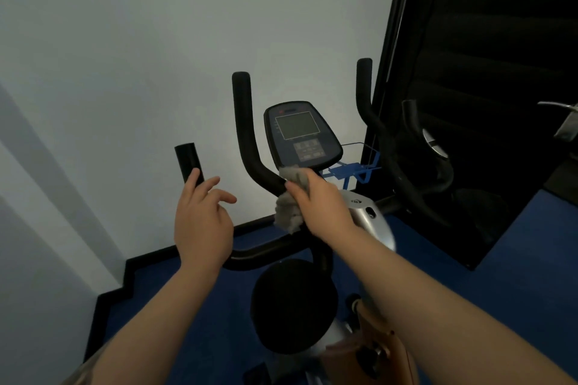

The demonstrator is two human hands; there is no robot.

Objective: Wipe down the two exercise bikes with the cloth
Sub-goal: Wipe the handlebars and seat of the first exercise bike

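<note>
Pale grey wall and blue floor frame the corner where the black-and-silver exercise bike stands. I have the crumpled grey cloth wrapped round the bend of the black foam handlebar, just below the dark console with its square screen. My right hand grips the cloth against the bar, so I judge wiping is under way there. My left hand hangs with loose, spread fingers just beside the short black side grip, holding nothing, probably ready to steady the frame. The round black saddle sits nearest me. A second bike's dark handlebars wait by the black panel at the floor's far right edge.
</note>
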